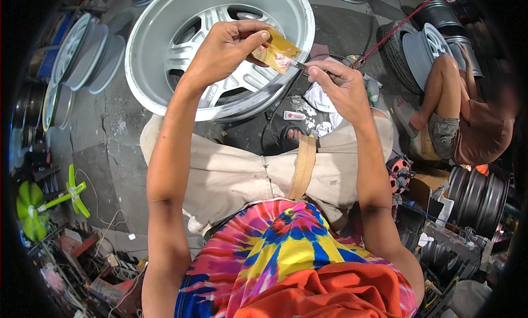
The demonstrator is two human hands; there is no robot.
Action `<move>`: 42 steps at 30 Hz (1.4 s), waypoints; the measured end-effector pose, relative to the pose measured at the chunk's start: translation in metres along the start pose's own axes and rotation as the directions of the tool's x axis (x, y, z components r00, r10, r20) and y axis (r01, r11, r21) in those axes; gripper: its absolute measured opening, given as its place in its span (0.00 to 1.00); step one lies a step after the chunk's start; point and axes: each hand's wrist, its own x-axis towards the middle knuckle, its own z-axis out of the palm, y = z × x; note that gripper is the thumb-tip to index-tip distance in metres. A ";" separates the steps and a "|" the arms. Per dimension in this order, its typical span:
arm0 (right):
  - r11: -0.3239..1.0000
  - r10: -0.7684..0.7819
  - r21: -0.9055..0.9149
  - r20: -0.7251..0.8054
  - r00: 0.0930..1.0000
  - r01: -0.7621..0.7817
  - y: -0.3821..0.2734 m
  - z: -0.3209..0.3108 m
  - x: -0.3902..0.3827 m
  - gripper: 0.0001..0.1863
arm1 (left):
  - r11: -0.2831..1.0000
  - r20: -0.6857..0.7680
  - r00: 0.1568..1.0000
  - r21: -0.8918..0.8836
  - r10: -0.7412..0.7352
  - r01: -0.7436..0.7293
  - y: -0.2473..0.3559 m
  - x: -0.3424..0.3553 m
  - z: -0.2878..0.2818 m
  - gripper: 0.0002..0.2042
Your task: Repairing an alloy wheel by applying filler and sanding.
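My left hand (234, 46) pinches a yellow-brown piece of card or sheet (279, 46) by its left edge. Pinkish-white putty (282, 62) is smeared on its lower part. In my right hand (338, 84) is a thin spatula (300, 65), its handle between thumb and fingers, its tip touching the putty. Both hands are above a large silver-grey wheel rim (137, 76), which lies on the floor before my knees with its open barrel facing up. Fingers hide part of the sheet and of the spatula's handle.
Behind my right hand a small white-and-red tube (294, 115) lies near white scraps. Rims (82, 54) stand at left, above a green fan (33, 211). A tire (397, 57) leans at right, next to another person (484, 123) seated low. A red cord (399, 28) crosses the upper right.
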 end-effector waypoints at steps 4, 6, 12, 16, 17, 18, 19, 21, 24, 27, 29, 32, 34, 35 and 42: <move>0.994 0.082 0.061 0.124 0.989 -0.090 -0.004 -0.004 -0.002 0.11 | 0.998 0.003 1.000 -0.060 0.005 -0.005 0.001 -0.001 0.001 0.13; 0.989 0.100 0.095 0.155 0.983 -0.116 -0.008 -0.007 -0.003 0.11 | 0.999 -0.027 0.999 0.011 0.030 -0.030 0.000 -0.001 0.000 0.13; 0.982 -0.001 0.186 0.055 0.998 -0.009 -0.001 -0.007 -0.003 0.10 | 0.984 -0.056 0.994 -0.159 -0.092 0.082 -0.001 0.004 -0.004 0.15; 0.987 -0.159 -0.002 -0.132 0.978 0.161 -0.010 0.002 -0.001 0.10 | 0.899 0.005 0.980 -0.398 -0.199 0.185 -0.009 0.005 0.001 0.17; 0.987 -0.160 -0.003 -0.134 0.978 0.161 -0.009 0.004 0.000 0.10 | 0.874 0.010 0.973 -0.437 -0.231 0.212 -0.009 0.005 0.002 0.17; 0.972 -0.233 -0.067 -0.160 0.959 0.225 -0.008 0.007 0.000 0.11 | 0.846 0.017 0.965 -0.476 -0.263 0.239 -0.009 0.006 0.002 0.17; 0.950 -0.305 -0.132 -0.181 0.935 0.284 -0.007 0.007 0.001 0.12 | 0.847 0.019 0.965 -0.476 -0.262 0.239 -0.011 0.007 0.000 0.17; 0.939 -0.331 -0.163 -0.180 0.926 0.303 -0.003 0.008 0.000 0.13 | 0.810 0.037 0.954 -0.520 -0.298 0.272 -0.016 0.008 -0.006 0.16; 0.929 -0.336 -0.221 -0.160 0.928 0.299 -0.004 0.003 -0.003 0.13 | 0.822 -0.004 0.957 -0.513 -0.289 0.246 -0.018 0.008 -0.009 0.16; 0.920 -0.325 -0.276 -0.136 0.936 0.279 -0.003 -0.005 -0.007 0.12 | 0.906 -0.103 0.964 -0.380 -0.244 0.188 -0.012 0.009 -0.008 0.14; 0.910 -0.333 -0.305 -0.127 0.934 0.282 -0.004 -0.006 -0.008 0.12 | 0.944 -0.127 0.974 -0.297 -0.189 0.144 -0.009 0.009 -0.007 0.14; 0.914 -0.346 -0.290 -0.189 0.919 0.284 -0.009 0.001 -0.002 0.11 | 0.984 -0.152 0.985 -0.168 -0.084 0.058 -0.012 0.008 0.001 0.15; 0.911 -0.349 -0.287 -0.159 0.923 0.295 -0.012 0.007 0.000 0.11 | 0.992 -0.152 0.988 -0.127 -0.036 0.017 -0.016 0.006 0.003 0.15; 0.911 -0.350 -0.287 -0.158 0.923 0.296 -0.013 0.007 0.000 0.11 | 0.994 -0.157 0.987 -0.107 -0.044 0.028 -0.015 0.006 0.002 0.15; 0.911 -0.319 -0.324 -0.157 0.935 0.256 -0.012 0.002 0.001 0.09 | 1.000 -0.142 0.990 -0.015 -0.024 0.023 -0.006 0.005 0.003 0.15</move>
